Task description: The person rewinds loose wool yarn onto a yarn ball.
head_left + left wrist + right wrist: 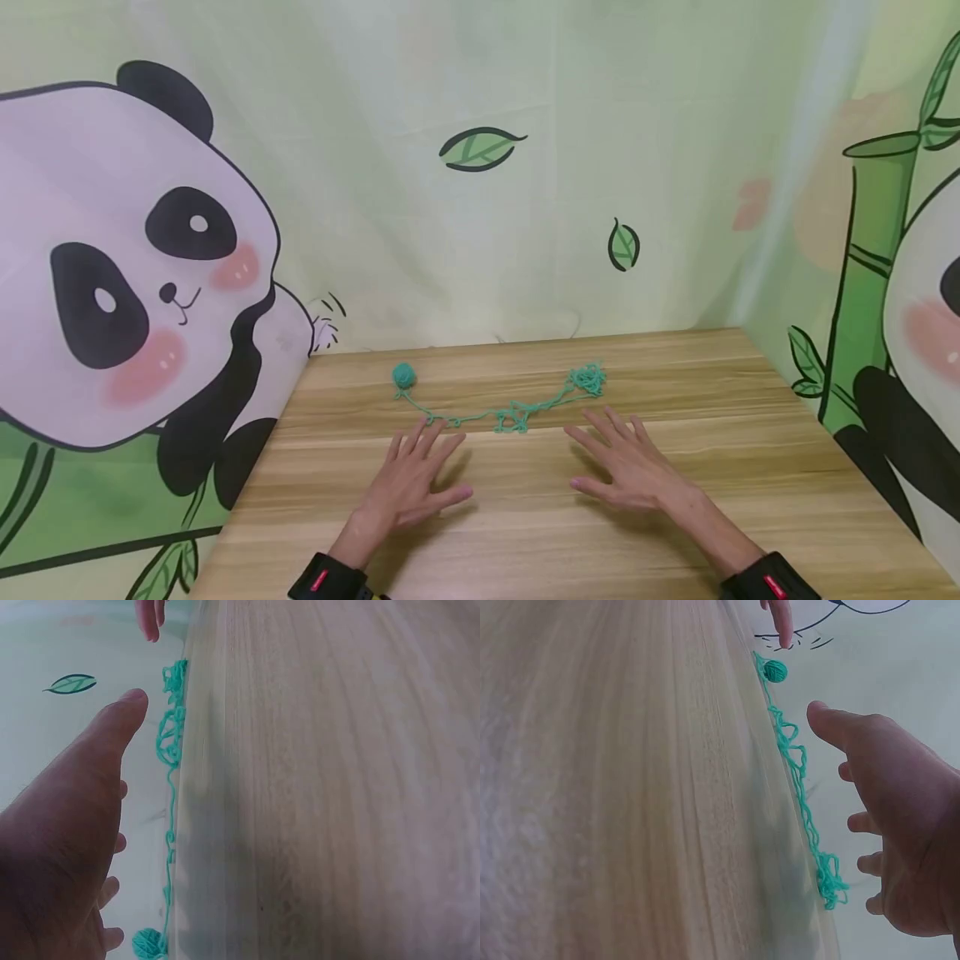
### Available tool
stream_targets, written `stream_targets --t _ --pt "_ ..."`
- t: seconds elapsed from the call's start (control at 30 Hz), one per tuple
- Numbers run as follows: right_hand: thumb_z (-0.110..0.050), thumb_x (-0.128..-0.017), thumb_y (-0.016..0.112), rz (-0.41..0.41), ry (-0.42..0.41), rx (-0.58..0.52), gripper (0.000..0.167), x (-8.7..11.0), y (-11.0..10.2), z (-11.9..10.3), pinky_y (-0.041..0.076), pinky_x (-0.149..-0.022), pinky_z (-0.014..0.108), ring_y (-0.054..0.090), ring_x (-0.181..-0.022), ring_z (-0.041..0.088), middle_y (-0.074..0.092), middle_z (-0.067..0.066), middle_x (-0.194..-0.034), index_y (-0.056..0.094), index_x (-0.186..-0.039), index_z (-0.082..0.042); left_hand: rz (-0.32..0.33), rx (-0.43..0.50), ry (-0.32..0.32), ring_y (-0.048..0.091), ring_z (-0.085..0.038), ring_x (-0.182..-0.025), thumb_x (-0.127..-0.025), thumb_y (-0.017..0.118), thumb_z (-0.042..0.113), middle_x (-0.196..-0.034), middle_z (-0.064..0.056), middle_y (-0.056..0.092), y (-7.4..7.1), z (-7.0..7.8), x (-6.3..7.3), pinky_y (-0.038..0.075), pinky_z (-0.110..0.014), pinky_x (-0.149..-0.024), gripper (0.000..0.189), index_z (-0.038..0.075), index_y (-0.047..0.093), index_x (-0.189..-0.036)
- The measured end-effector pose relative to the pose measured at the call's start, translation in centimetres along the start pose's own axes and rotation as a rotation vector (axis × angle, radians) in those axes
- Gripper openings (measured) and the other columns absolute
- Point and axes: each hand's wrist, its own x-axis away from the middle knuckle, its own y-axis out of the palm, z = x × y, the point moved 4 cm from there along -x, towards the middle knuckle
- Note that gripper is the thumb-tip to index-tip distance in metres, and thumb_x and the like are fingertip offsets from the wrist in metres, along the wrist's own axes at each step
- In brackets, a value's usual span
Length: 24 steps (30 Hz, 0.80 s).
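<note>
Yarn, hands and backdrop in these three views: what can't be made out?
- Yarn tangle, head view: loops too small and overlapping to trace a loose end.
- Right hand, left wrist view: cut off by the top edge; only fingers show.
- Left hand, right wrist view: likewise cut off by the top edge.
- Right-side panda, head view: cut off by the right edge.

The head view's bottom edge is cropping 2 wristbands (327, 578) and the table (517, 542). The left wrist view's top is hiding most of the right hand (151, 619); strands in the yarn tangle (587, 379) are looking too small to trace.
</note>
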Motion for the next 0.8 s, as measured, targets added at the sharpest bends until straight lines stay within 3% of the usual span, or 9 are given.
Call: stream_targets --t 0.4,0.6,0.8 --pt "-0.062 -0.108 0.067 -0.015 -0.032 -0.006 0.078 -1.2 0.2 -1.1 0.022 -0.133 0.088 0.030 -0.169 0.058 0.036 0.025 -0.182 0.047 -0.173 -0.022 0.035 0.033 -0.021 0.030 -0.055 -0.170 -0.103 0.068 0.070 -0.181 -0.021 0.040 0.1 -1.2 0.1 0.029 -0.082 -0.134 0.087 0.021 0.048 -0.172" --pt "-0.058 -0.109 0.069 -0.035 -0.057 -0.019 0.076 -3.3 0.2 -2.6 0.023 -0.133 0.088 0.028 -0.170 0.056 0.036 0.020 -0.183 0.044 -0.174 -0.027 0.060 0.066 -0.078 0.033 -0.057 -0.168 -0.104 0.068 0.068 -0.179 -0.021 0.042 -0.3 -3.2 0.1 0.030 -0.085 -0.132 0.085 0.021 0.048 -0.172" --pt "-0.061 -0.112 0.062 -0.061 -0.084 -0.044 0.080 -6.1 0.4 -4.0 0.024 -0.135 0.085 0.026 -0.172 0.054 0.034 0.020 -0.184 0.040 -0.176 -0.019 0.051 0.039 -0.123 0.035 -0.057 -0.167 -0.105 0.065 0.070 -0.180 -0.023 0.040 -1.0 -5.7 -0.8 0.034 -0.084 -0.131 0.086 0.018 0.050 -0.171"
